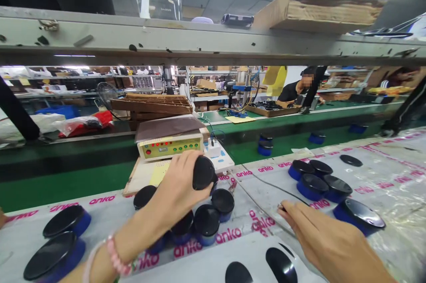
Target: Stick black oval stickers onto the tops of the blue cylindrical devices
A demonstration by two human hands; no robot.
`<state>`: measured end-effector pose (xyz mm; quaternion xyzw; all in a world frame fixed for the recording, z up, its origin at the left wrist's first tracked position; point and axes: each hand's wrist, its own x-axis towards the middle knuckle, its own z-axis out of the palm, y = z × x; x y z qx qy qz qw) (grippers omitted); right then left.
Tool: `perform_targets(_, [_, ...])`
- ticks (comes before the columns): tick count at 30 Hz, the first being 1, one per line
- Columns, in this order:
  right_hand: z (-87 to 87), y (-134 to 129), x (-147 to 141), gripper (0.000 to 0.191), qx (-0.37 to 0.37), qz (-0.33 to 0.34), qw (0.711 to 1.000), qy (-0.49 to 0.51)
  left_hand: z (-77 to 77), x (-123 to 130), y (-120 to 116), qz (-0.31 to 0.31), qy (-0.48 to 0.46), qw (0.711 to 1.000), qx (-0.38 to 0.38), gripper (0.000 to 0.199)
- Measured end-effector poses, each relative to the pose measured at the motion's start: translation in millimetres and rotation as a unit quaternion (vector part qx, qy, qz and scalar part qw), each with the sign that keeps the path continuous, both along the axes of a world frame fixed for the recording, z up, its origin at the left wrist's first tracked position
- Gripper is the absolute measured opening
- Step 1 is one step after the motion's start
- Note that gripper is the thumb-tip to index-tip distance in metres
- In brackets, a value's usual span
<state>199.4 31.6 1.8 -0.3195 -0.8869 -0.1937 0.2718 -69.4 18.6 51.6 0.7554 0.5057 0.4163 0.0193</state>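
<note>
View: head camera.
Left hand [178, 181]: partly closed; a black round piece [203, 172] is gripped at its edge between thumb and fingers.
Black round piece: held beyond the fingertips' left-hand side of the view, on their right, tilted with its flat face turned to the camera; it is raised above the plastic-covered table [248, 190].
Right hand [328, 236]: thumb and fingers are brought together near a thin cable [266, 183]; whether anything small is pinched cannot be told.
Middle cluster [207, 222]: black-topped blue pieces are grouped below the held piece, partly hidden by the left forearm.
Left pair [55, 252]: two similar pieces are set close together.
Right cluster [313, 185]: similar pieces are gathered beyond the right hand.
White sheet [199, 258]: black discs [238, 273] are seen on it, at the lower edge.
Control box [173, 143]: lit indicators are shown, behind the left hand.
Green belt [233, 141]: more blue pieces [265, 146] are carried beyond the table.
Person [293, 90]: seen in the background.
</note>
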Motion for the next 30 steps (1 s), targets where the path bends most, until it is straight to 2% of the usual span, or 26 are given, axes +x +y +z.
perform_targets(3, [-15.5,18,3,0.028,-0.209,0.004,0.976,-0.063,-3.5,15,31,-0.040,0.003,0.995,-0.092,0.044])
perform_targets(5, [-27.9,29,-5,0.026,-0.279,0.009,0.957,-0.086,-13.7,30,51,-0.060,0.042,0.988,-0.139,0.045])
perform_targets(7, [-38.3,39,-10,0.025,-0.282,-0.013,0.956,-0.082,-26.3,43,69,-0.053,0.068,0.983,-0.164,0.045])
perform_targets(10, [-46.8,60,-1,0.026,-0.281,-0.081,0.954,-0.064,-41.6,53,84,-0.042,0.100,0.976,-0.191,0.046])
perform_targets(12, [-47.8,75,9,0.024,-0.283,-0.125,0.950,-0.049,-46.4,55,86,-0.043,0.115,0.970,-0.210,0.046])
perform_targets(14, [-45.0,87,17,0.024,-0.290,-0.160,0.943,-0.033,-44.9,51,83,-0.050,0.123,0.964,-0.232,0.043])
perform_targets(17, [-30.6,96,16,0.029,-0.299,-0.179,0.937,-0.006,-29.1,22,70,-0.056,0.119,0.961,-0.245,0.037])
perform_targets(19, [-13.0,95,6,0.033,-0.298,-0.173,0.939,0.014,-14.7,-19,52,-0.047,0.108,0.962,-0.248,0.030])
perform_targets(22, [19.6,86,-25,0.036,-0.283,-0.129,0.950,0.032,-4.9,-94,14,-0.012,0.086,0.953,-0.291,0.050])
perform_targets(24, [38.5,79,-61,0.032,-0.271,-0.056,0.961,0.014,-12.3,-131,-9,0.024,0.060,0.946,-0.317,0.057])
perform_targets(26, [49.1,73,-106,0.022,-0.270,0.046,0.961,-0.039,-29.3,-151,-25,0.059,0.028,0.949,-0.309,0.061])
perform_targets(28, [49.5,70,-156,0.018,-0.275,0.123,0.949,-0.091,-48.9,-154,-32,0.094,-0.004,0.955,-0.280,0.062])
perform_targets(30, [41.3,69,-202,0.025,-0.280,0.170,0.935,-0.138,-63.9,-150,-34,0.123,-0.031,0.961,-0.247,0.062])
